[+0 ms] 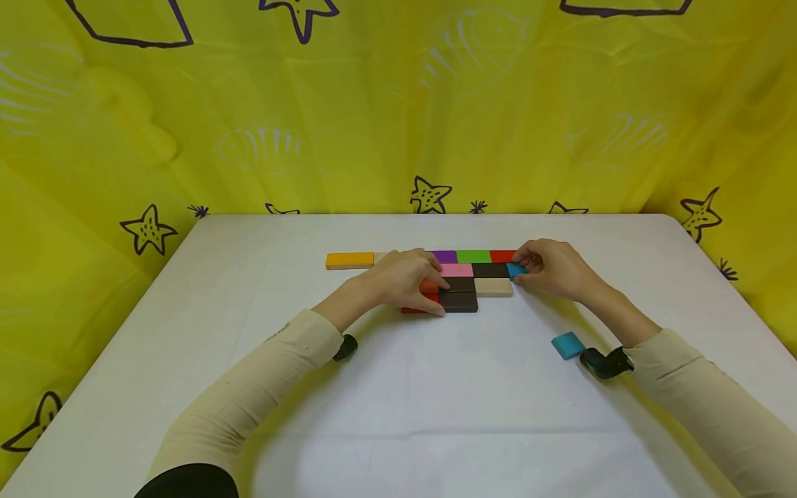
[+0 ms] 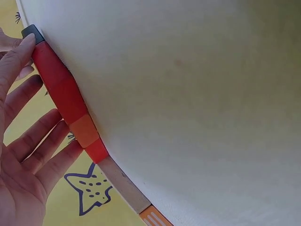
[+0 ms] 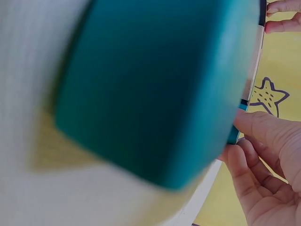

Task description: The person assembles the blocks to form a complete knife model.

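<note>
Flat coloured blocks lie edge to edge in rows near the back of the table. My left hand (image 1: pixel 405 278) rests over the left part of the rows, fingers spread, touching a dark brown block (image 1: pixel 458 301) and the red block (image 2: pixel 62 89) beside it. At the right end of the second row, my right hand (image 1: pixel 553 268) pinches a blue block (image 1: pixel 515 270) between thumb and fingers. That block abuts a dark block (image 1: pixel 489 270), and a beige block (image 1: pixel 494 288) lies just in front. The fingers partly hide the blue block in the right wrist view.
A loose teal block (image 1: pixel 568 345) lies beside the right wrist camera (image 1: pixel 604 363) and fills much of the right wrist view. Purple, green (image 1: pixel 474 256) and red blocks form the back row, with an orange block (image 1: pixel 350 261) at its left end. A yellow curtain (image 1: pixel 373 104) hangs behind.
</note>
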Demonstrator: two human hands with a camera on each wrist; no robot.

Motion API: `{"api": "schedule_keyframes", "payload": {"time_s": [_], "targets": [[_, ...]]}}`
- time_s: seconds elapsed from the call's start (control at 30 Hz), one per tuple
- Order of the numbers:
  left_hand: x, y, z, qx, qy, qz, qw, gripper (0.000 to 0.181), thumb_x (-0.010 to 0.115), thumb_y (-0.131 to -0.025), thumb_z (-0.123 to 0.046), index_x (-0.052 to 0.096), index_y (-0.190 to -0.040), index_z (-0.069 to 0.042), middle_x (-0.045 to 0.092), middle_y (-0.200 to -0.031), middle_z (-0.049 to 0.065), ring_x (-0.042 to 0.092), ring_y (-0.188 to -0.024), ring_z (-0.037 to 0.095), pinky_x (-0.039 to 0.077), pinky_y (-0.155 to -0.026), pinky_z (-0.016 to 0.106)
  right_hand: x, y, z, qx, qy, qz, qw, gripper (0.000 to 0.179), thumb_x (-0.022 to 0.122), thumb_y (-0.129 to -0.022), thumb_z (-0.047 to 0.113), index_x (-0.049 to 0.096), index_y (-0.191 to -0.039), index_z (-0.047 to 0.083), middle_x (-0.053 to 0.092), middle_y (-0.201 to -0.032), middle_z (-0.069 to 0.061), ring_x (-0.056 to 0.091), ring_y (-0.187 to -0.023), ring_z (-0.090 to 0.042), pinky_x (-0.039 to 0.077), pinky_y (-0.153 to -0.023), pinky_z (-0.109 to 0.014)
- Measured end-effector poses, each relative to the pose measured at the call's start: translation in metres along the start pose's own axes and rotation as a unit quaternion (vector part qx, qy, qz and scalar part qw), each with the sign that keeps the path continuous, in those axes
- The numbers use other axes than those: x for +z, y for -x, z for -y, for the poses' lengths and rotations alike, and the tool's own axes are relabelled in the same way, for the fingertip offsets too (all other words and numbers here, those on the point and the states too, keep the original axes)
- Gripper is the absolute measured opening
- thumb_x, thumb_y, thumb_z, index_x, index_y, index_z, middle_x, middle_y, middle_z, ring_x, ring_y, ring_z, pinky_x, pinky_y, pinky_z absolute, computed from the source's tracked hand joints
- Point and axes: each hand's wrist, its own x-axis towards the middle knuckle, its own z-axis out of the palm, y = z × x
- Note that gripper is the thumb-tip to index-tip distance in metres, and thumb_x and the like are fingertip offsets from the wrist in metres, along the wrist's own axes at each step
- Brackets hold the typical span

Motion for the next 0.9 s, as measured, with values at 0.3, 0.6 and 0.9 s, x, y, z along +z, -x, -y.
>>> {"api": "schedule_keyframes", "payload": {"time_s": [0.3, 0.6, 0.9], "targets": [[0.001, -0.001, 0.001, 0.009, 0.016, -0.003, 0.9998, 0.047, 0.081, -0.084, -0.052, 0.077, -0.122, -0.023, 0.064, -0.136, 0.004, 0.052, -0.132, 0.02, 0.05, -0.101, 0.04, -0.007, 0.018, -0.001, 0.0, -0.014, -0.001, 0.9999, 0.029, 0.08, -0.089, 0.01, 0.068, -0.111, -0.004, 0.07, -0.102, -0.013, 0.064, -0.094, -0.029, 0.053, -0.081, -0.032], [-0.001, 0.001, 0.0, 0.011, 0.017, -0.004, 0.9998, 0.046, 0.082, -0.084, -0.05, 0.078, -0.121, -0.021, 0.065, -0.135, 0.006, 0.054, -0.13, 0.021, 0.048, -0.103, 0.041, -0.011, 0.057, -0.009, -0.018, -0.03, -0.011, 0.9993, 0.028, 0.082, -0.088, 0.016, 0.071, -0.109, 0.002, 0.071, -0.099, -0.004, 0.063, -0.089, -0.016, 0.053, -0.078, -0.018], [-0.001, 0.0, 0.0, 0.019, 0.017, -0.007, 0.9997, 0.045, 0.084, -0.084, -0.047, 0.078, -0.12, -0.02, 0.066, -0.133, 0.006, 0.056, -0.128, 0.021, 0.049, -0.103, 0.041, -0.014, 0.092, -0.019, -0.041, -0.077, 0.023, 0.9959, 0.031, 0.085, -0.085, 0.018, 0.072, -0.111, 0.009, 0.071, -0.106, 0.001, 0.062, -0.093, -0.007, 0.054, -0.078, -0.021]]}}
